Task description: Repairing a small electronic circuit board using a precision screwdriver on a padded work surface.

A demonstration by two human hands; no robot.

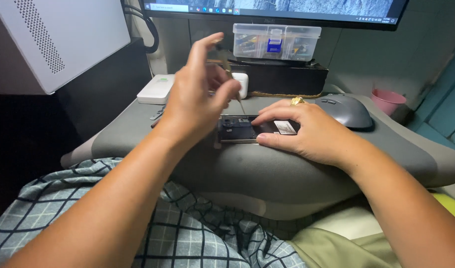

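An opened phone (240,129) with its back off lies on a grey cushion (267,168) across my lap. My right hand (307,130), with a gold ring on one finger, rests flat on the phone's right half and holds it down. My left hand (197,94) is raised just above the phone's left end, its fingers pinched on a thin screwdriver (232,82) that points down toward the phone.
A dark computer mouse (345,110) sits right of the phone, a pink cup (388,100) beyond it. A white box (155,89), a clear parts organiser (276,41) and a monitor (272,9) stand behind. A white computer case (53,39) is at the left.
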